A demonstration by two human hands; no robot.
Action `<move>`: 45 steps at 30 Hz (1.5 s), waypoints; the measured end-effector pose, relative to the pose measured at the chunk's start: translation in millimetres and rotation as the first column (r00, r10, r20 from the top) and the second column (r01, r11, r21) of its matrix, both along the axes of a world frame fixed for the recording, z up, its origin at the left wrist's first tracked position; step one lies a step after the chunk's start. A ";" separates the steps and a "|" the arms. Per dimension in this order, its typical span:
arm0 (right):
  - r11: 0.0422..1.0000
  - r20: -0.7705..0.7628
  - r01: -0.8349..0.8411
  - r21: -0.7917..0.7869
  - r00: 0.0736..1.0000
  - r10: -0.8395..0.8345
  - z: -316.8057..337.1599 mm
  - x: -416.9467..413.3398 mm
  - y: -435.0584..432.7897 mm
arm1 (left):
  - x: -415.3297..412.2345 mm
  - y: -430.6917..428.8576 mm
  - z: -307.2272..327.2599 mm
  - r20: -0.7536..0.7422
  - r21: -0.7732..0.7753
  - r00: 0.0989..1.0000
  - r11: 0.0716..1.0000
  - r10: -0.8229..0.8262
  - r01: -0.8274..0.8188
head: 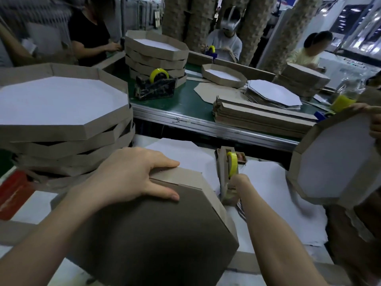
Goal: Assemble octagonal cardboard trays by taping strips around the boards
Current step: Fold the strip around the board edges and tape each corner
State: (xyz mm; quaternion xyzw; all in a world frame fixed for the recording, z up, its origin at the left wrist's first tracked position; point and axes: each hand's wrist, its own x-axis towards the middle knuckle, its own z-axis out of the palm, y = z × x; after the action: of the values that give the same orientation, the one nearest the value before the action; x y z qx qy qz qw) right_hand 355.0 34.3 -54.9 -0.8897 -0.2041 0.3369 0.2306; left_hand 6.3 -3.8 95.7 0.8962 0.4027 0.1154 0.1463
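Brown cardboard octagonal tray lies upside down on the white worktable, bottom centre of view, plain base facing up. Left hand rests flat on its far edge, fingers straight and spread, index finger along the folded side strip, thumb on the base. Right hand is at the cardboard-covered tape dispenser just beside the tray's right corner, touching it below the yellow tape roll. Its fingers face away, so cannot tell whether they pinch tape. White octagonal boards lie under and behind the tray. Left of it is a tall stack of finished trays, white insides up. At the right edge another person's hand holds a tilted finished tray. Beyond, the green conveyor belt carries a black tape dispenser, a second tray stack, a single tray, a pile of cardboard strips and a pile of loose boards. Three workers sit on the far side, blurred.
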 end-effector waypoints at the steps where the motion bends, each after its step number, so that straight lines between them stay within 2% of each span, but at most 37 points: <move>1: 1.000 -0.047 0.007 0.027 0.999 -0.006 -1.2 -0.5 1.2 | 0.3 0.6 -0.3 0.005 -0.005 1.000 1.000 0.002 -0.002; 4: 0.972 -0.036 0.164 0.170 0.986 -0.160 -10.2 5.4 3.7 | 0.3 1.9 -1.1 0.015 -0.018 1.000 1.000 0.009 -0.009; 9: 0.812 -0.136 0.397 0.427 0.916 -0.376 -25.6 -2.8 -18.7 | -0.3 3.7 -2.8 0.023 -0.006 1.000 1.000 0.011 -0.010; 15: 0.743 -0.189 0.345 0.573 0.938 -0.290 -59.9 -14.1 -65.0 | 0.4 4.9 -1.7 0.017 0.012 1.000 1.000 -0.005 0.005; 19: 0.711 -0.192 0.343 0.614 0.938 -0.287 -74.8 -14.6 -78.0 | -0.7 2.6 -1.8 0.015 0.007 1.000 1.000 -0.005 0.005; 26: 0.732 -0.188 0.329 0.596 0.944 -0.271 -85.4 0.8 -81.7 | 0.9 3.0 -2.7 0.023 0.005 1.000 1.000 0.006 -0.006; 28: 0.765 -0.165 0.320 0.558 0.947 -0.276 -91.8 2.2 -89.7 | 1.3 2.0 -3.4 0.033 0.005 0.999 1.000 0.000 0.000; 31: 0.836 -0.146 0.200 0.512 0.979 -0.145 -82.9 -9.6 -89.1 | 1.0 0.2 -3.4 0.037 0.025 0.999 0.999 -0.024 0.023; 34: 0.842 -0.140 0.018 0.539 0.988 0.068 -40.9 -30.4 -70.9 | -0.4 -2.9 -3.2 0.004 0.058 0.999 0.997 -0.042 0.041; 37: 0.785 0.051 -0.205 0.585 0.975 0.217 17.8 -49.3 -54.5 | -3.7 -6.3 -2.8 -0.007 0.084 0.999 0.996 -0.037 0.038; 39: 0.701 0.178 -0.376 0.606 0.923 0.341 61.3 -63.3 -53.9 | -6.7 -9.6 -2.6 0.009 0.086 1.000 0.996 -0.023 0.022; 40: 0.656 0.183 -0.438 0.615 0.888 0.422 82.4 -70.8 -56.9 | -8.1 -11.8 -2.3 0.021 0.086 1.000 0.996 -0.017 0.015; 43: 0.554 0.014 -0.507 0.661 0.746 0.665 134.1 -92.7 -75.6 | -13.0 -20.9 -2.2 0.035 0.111 0.999 0.994 -0.020 0.016; 45: 0.467 -0.009 -0.553 0.690 0.638 0.770 159.7 -109.3 -92.5 | -16.1 -27.6 -1.9 0.025 0.139 0.999 0.990 -0.028 0.024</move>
State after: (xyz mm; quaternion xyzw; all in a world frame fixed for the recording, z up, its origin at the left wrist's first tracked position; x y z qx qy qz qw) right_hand 245.8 -58.2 104.7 -0.5362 -0.5970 0.4499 0.3921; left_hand -9.8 -31.4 93.7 0.9078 0.3798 0.1531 0.0904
